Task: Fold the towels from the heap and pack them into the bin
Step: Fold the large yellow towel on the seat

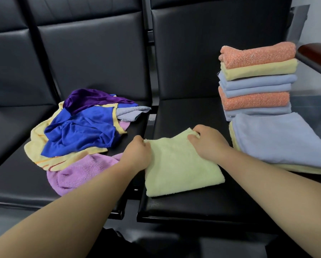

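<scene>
The person is part-way through folding a pale green towel (178, 170), which lies flat on the black seat (183, 205) between the heap of unfolded towels (81, 131) and a stack of folded towels (256, 79). The left hand (137, 155) pinches its far left corner and the right hand (208, 142) its far right corner, fingers curled on the cloth. The next move likely calls for drawing both corners evenly to the near edge; no bin is in view
</scene>
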`<state>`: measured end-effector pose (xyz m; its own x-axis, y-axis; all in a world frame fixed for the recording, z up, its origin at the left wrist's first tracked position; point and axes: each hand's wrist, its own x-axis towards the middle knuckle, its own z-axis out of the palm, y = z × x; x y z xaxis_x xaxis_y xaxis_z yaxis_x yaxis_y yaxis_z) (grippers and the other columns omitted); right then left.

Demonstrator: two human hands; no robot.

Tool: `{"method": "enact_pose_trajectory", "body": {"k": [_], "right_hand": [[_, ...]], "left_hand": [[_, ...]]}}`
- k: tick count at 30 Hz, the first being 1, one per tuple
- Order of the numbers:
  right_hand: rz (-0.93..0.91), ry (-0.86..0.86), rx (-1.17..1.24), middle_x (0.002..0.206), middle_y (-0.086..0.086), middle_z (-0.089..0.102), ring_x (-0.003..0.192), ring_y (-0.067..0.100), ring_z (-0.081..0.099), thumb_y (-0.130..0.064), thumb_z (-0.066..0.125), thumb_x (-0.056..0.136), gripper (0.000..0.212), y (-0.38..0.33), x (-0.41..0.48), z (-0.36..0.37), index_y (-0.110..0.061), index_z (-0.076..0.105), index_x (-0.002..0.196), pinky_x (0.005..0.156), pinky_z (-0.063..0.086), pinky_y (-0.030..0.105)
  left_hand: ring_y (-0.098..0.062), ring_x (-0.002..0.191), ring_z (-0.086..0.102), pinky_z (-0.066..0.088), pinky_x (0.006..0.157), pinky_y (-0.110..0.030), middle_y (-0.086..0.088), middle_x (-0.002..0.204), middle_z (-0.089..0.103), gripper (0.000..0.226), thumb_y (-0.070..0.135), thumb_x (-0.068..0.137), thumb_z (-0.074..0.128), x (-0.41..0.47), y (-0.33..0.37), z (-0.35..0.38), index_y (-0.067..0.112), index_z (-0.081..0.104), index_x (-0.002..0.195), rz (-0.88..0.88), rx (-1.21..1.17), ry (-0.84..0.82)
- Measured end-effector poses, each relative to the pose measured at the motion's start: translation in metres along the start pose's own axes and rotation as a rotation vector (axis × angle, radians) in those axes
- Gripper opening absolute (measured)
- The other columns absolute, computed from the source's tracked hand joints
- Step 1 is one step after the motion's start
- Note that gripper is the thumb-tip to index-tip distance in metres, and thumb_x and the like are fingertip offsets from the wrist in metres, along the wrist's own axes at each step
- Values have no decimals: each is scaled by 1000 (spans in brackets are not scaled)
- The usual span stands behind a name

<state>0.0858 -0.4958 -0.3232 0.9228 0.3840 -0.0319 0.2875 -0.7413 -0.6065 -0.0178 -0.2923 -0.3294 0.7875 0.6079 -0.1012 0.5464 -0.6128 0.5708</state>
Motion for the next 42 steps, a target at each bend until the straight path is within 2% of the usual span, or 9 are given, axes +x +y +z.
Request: {"method": "enact_pose_trajectory", "body": {"k": [4,6,8,14,21,24,29,37,42], "right_hand": [[122,-23,-64,89,-1,62,74,18,58,-52,53,96,37,2,2,-7,-16,52,94,59,43,34],[200,-144,-170,91,-1,61,77,17,59,-58,50,94,42,-1,0,-15,-16,49,96,60,43,32],[254,-264,-202,89,-1,61,77,17,59,-56,50,94,45,-6,-4,-22,-12,55,94,63,44,30],[256,-371,-28,85,1,52,70,17,49,-38,57,92,24,-15,-16,-24,-15,52,85,63,37,30],[111,-203,115,103,3,56,83,17,55,-37,51,103,25,-13,-32,-26,-16,46,115,66,42,33],[60,-35,163,101,-1,54,84,14,54,-40,49,105,27,-14,-34,-52,-18,44,120,65,42,34],[50,168,292,130,4,57,110,25,56,-44,50,105,47,13,-35,-111,-15,45,142,82,42,38],[171,319,218,104,-2,54,79,11,50,-40,52,106,26,96,-43,-183,-17,45,116,58,32,31],[307,302,157,104,4,58,80,15,52,-40,54,105,27,146,-41,-188,-15,45,113,59,34,34]], "left_hand": [[-29,93,54,39,76,-33,-9,106,59,38,41,102,46,4,3,-2,5,47,114,-37,85,-54],[-26,84,56,44,61,-30,-8,109,57,44,44,98,50,1,8,-6,6,43,120,-106,130,-153],[-29,78,62,45,50,-27,-9,102,59,46,40,93,53,-4,9,-10,5,41,120,-170,77,-233],[-16,79,54,40,59,-31,-6,97,57,40,27,89,64,-19,-1,-18,9,41,115,-150,-98,-228],[-20,56,38,35,44,-30,-3,74,44,10,10,91,49,-32,4,-24,16,40,91,79,-286,-103],[-14,62,34,33,54,-27,3,72,39,12,7,94,45,-40,30,-28,16,41,88,238,-313,34],[-7,57,31,29,52,-22,10,65,38,15,5,92,45,-42,89,-17,17,49,84,379,-457,79],[-3,58,39,34,50,-15,11,70,49,21,8,94,43,-48,189,49,23,55,85,476,-476,-13],[-10,65,46,39,59,-26,5,75,54,18,10,94,43,-46,224,91,21,57,91,467,-405,-64]]}}
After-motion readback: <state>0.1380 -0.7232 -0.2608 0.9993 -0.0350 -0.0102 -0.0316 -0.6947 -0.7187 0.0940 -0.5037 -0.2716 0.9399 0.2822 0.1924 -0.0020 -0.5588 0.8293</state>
